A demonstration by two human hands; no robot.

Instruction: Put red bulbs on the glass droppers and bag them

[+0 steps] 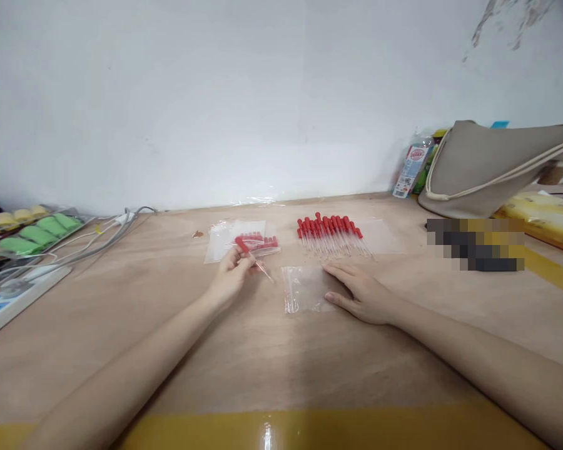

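Between the fingers of my left hand (234, 272) is a dropper (248, 249) with a red bulb, its thin clear tube slanting down to the right. My right hand (361, 292) lies with fingers stretched out on the right part of a clear zip bag (304, 290), which is flat on the table. Just beyond the bag, a row of several similar red-bulbed droppers (328, 234) is spread out, tubes toward me. Behind my left hand are clear bags (268, 245) with red-bulbed droppers inside, partly hidden by that hand.
A power strip (28, 294) and grey cables (122, 228) lie at left, near packs of green rolls (42, 232). At right stand a bottle (410, 169) and a grey drawstring bag (483, 169). Yellow tape (338, 428) runs along the near table edge.
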